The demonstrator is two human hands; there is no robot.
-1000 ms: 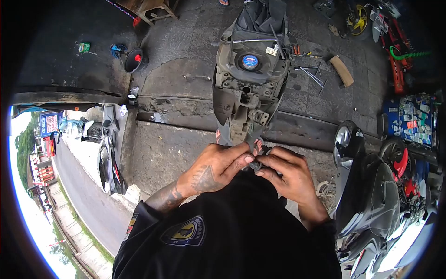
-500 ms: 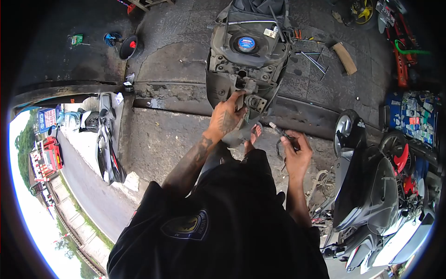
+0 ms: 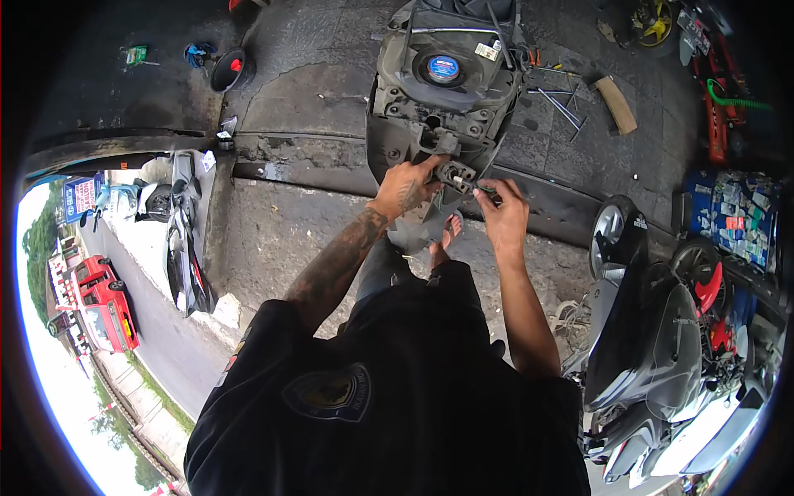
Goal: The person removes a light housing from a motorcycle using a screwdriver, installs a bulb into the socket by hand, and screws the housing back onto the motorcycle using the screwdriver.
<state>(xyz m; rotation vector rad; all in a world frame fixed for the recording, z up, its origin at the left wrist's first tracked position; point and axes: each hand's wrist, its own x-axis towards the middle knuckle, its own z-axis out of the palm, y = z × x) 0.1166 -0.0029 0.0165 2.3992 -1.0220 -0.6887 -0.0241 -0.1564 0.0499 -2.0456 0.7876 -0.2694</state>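
The stripped rear end of a scooter (image 3: 389, 124) stands before me, its seat off and a round blue-labelled cap (image 3: 443, 69) showing on top. My left hand (image 3: 407, 187) is closed on the metal tail bracket (image 3: 455, 175), fingers on its upper side and thumb below. Just right of it, my right hand (image 3: 503, 213) pinches a small dark piece with a cable, its fingertips right at the bracket's edge. A pale tip overlaps the bracket in this view. Much of the held piece is hidden behind the fingers.
T-handled tools (image 3: 562, 107) and a wooden block (image 3: 616, 105) lie on the paving to the right. Parked motorcycles (image 3: 653, 331) crowd the right side. A black bucket (image 3: 227, 73) stands at upper left. A red vehicle (image 3: 103, 302) is on the road at left.
My right hand has moved up and left with the cabled piece, from beside the scooter to its tail bracket. My left hand stays at the bracket. The red vehicle has advanced along the road.
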